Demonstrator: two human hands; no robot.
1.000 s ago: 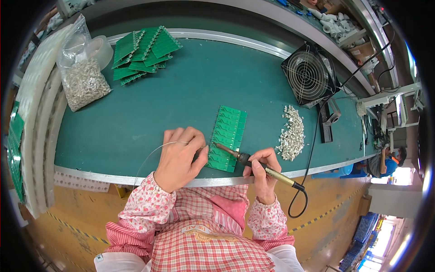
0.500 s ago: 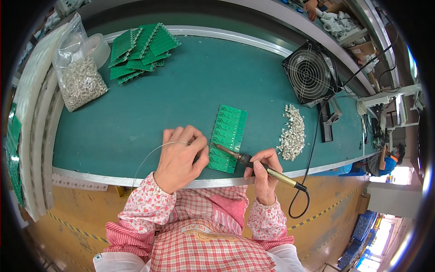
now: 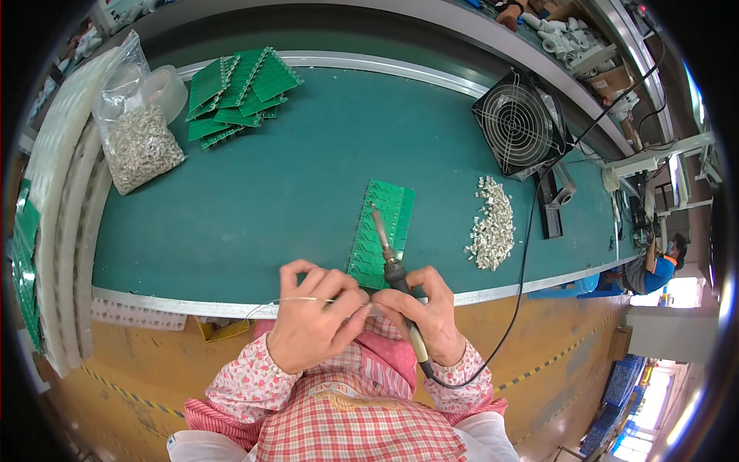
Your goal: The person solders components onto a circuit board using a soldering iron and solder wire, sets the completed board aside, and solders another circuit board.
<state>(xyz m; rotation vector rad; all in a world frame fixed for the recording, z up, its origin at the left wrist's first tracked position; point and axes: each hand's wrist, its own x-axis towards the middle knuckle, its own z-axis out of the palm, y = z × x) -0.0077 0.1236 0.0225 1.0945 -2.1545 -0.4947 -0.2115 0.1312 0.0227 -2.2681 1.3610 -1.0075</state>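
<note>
A soldering iron (image 3: 395, 273) rests in my right hand (image 3: 431, 317), its handle held in the palm and its tip pointing up over the green circuit board panel (image 3: 375, 242). The panel lies near the bench's front edge, pins along its left side. My left hand (image 3: 317, 316) pinches a thin solder wire (image 3: 296, 299), which trails off leftward. The fingertips of both hands meet just in front of the board, at the bench edge. What exactly lies between the right fingertips is too small to make out.
Small white connectors (image 3: 493, 223) lie in a loose pile right of the board. Behind them stand a black fan (image 3: 517, 127) and a dark iron holder (image 3: 551, 204). At far left are stacked green boards (image 3: 245, 88), a bag of parts (image 3: 142, 146) and white trays (image 3: 65, 208). A co-worker (image 3: 660, 269) sits far right.
Both hands have drawn back toward the bench edge and come together. The iron has left the board's left pins and swung from slanting to nearly upright over the panel.
</note>
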